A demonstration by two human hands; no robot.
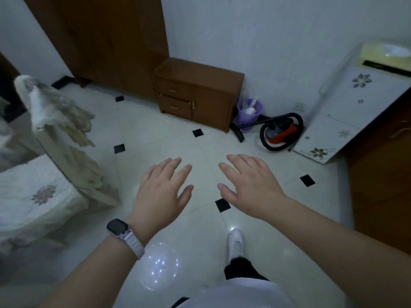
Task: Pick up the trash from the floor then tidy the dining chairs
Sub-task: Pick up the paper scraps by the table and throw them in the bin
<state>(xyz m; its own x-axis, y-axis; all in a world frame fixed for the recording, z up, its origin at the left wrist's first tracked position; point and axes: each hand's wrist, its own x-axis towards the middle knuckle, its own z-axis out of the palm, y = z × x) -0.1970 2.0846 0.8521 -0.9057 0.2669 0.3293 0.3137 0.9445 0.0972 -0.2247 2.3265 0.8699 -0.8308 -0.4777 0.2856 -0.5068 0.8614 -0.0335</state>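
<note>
My left hand (163,192), with a watch on its wrist, is held out palm down over the pale tiled floor (155,130), fingers straight and holding nothing. My right hand (251,185) is stretched out beside it the same way, also holding nothing. A dining chair (66,138) with a carved pale back and a white embroidered seat cover stands at the left, apart from both hands. A purple waste basket (249,113) with white scraps inside stands by the far wall. I see no loose trash on the floor near my hands.
A brown wooden cabinet (198,92) stands against the far wall beside a tall wardrobe (106,41). A red and black vacuum cleaner (281,132) lies right of the basket. A white floral-patterned appliance (347,107) and a brown cupboard (382,174) fill the right side.
</note>
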